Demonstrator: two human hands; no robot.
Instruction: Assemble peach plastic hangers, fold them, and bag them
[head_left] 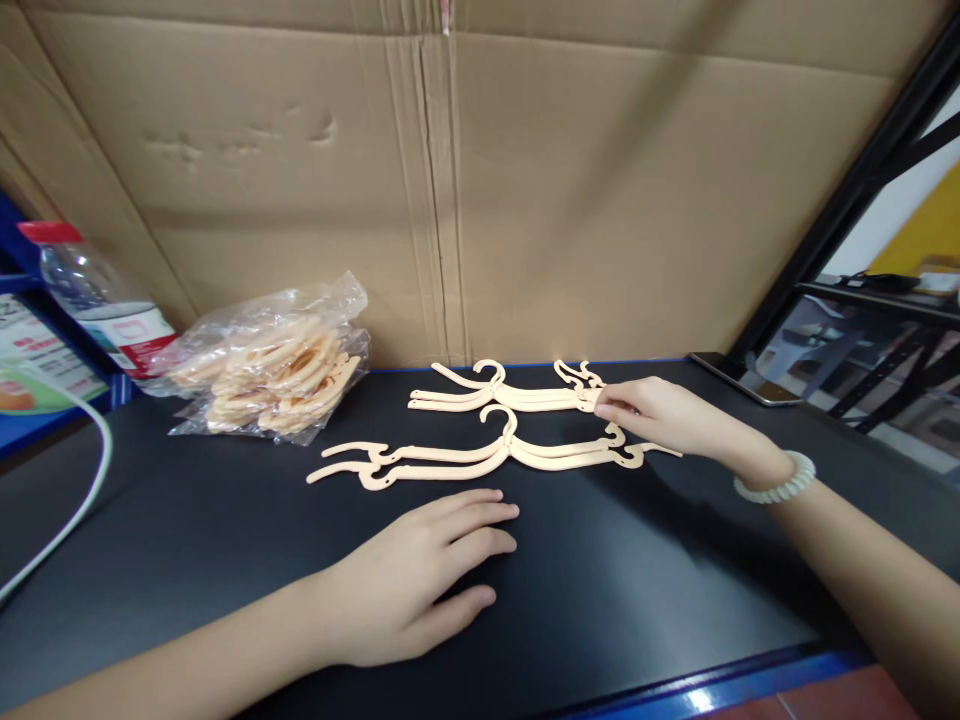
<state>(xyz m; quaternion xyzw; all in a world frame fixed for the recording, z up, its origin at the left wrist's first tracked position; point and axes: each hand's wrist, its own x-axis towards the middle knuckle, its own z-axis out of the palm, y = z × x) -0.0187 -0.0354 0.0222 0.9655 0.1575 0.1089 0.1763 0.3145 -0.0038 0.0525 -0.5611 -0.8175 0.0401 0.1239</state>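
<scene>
Since my right hand, grip unclear, touches rear hangers behind the front hangers, a lowered palm could nudge these; my left hand spreads empty fingers before them.

At three o'clock, the right hand touches the end of the far hangers; near six, the left hand spreads beside the near hangers; at nine lie bagged hangers.

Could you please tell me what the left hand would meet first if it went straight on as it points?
Probably the nearer hanger, at its right end; the height of the left hand is unclear, so it might pass over.
</scene>
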